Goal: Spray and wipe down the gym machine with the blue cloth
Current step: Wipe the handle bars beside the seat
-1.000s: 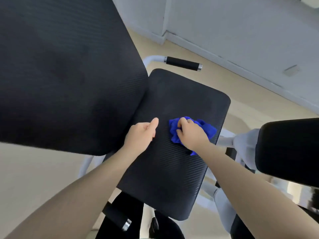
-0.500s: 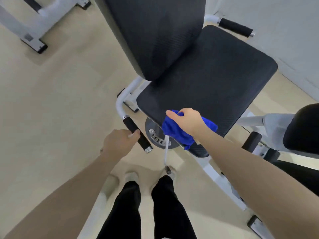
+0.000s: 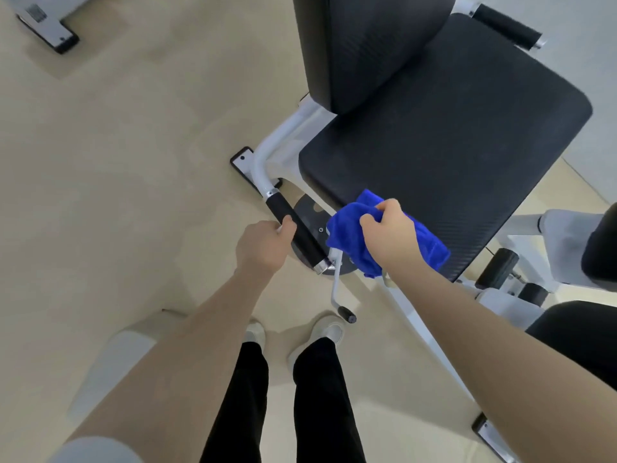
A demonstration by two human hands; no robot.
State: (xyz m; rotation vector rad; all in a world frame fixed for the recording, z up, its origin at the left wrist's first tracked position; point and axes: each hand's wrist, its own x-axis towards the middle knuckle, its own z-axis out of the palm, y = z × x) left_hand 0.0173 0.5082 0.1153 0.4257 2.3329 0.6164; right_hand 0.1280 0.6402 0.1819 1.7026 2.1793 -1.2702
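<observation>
The gym machine has a black padded seat [image 3: 447,142] and a black backrest [image 3: 364,45] on a white frame. My right hand [image 3: 389,232] grips the bunched blue cloth [image 3: 350,235] just off the seat's near corner. My left hand [image 3: 263,245] rests against the black foam handle [image 3: 300,232] on the seat's left side, thumb on it, fingers partly hidden behind the grip. No spray bottle is in view.
A white adjustment lever with a black knob [image 3: 345,314] hangs below the cloth, above my shoes [image 3: 329,330]. A second black handle [image 3: 507,26] sticks out at the far side. Black roller pads [image 3: 497,269] sit at right. Another machine's foot [image 3: 46,28] lies top left on the beige floor.
My view pulled back and down from the seat. My right hand lifted the cloth off the seat pad to its near corner. My left hand left the seat and reached the left handle.
</observation>
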